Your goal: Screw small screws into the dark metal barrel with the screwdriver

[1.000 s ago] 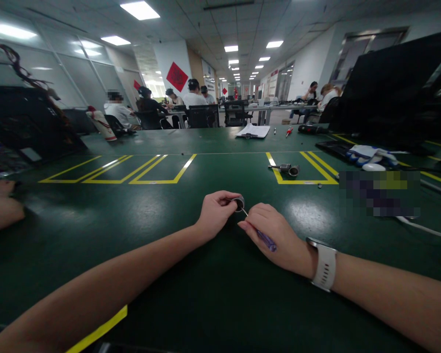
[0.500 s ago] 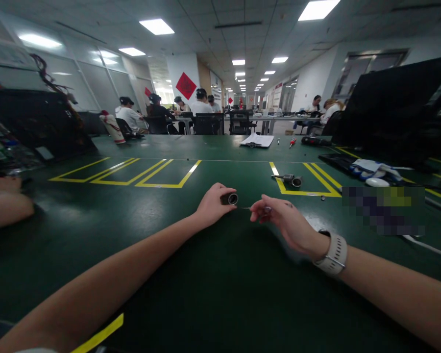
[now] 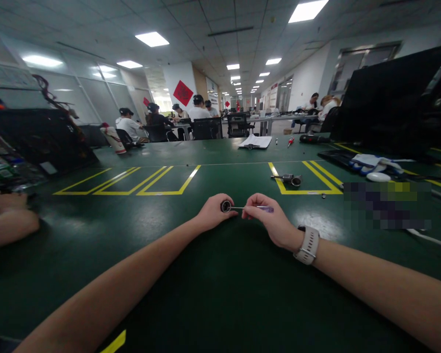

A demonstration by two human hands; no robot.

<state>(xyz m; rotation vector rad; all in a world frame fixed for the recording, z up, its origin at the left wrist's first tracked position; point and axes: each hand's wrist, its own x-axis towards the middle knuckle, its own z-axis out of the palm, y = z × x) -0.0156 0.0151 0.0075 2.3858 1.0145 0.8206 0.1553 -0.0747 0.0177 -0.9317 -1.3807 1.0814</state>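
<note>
Far left edge of the dark green bench (image 3: 213, 304): a co-worker's forearm and hand (image 3: 7, 215) rest by a black equipment case (image 3: 40, 139), apart from the person's own. Yellow tape rectangles (image 3: 132, 181) mark the bench beyond. Centre: the left hand (image 3: 213, 213) is closed on a small black-and-silver ring-shaped metal part (image 3: 226, 206), held just above the bench with its open face turned right. The right hand (image 3: 268, 218), white watch (image 3: 307, 244) at the wrist, pinches a thin purple-handled precision screwdriver (image 3: 259, 209) lying level, tip at or in the ring's opening; actual contact too small to tell. Judged step: working a fastener or seat inside the ring. Next move would call for a steady left grip and fine rotation at the right fingertips, tip kept centred. Further right: 1 loose metal cylinder with a pin (image 3: 290, 179) inside another taped box, white-and-blue gloves (image 3: 371, 162) beyond.
</note>
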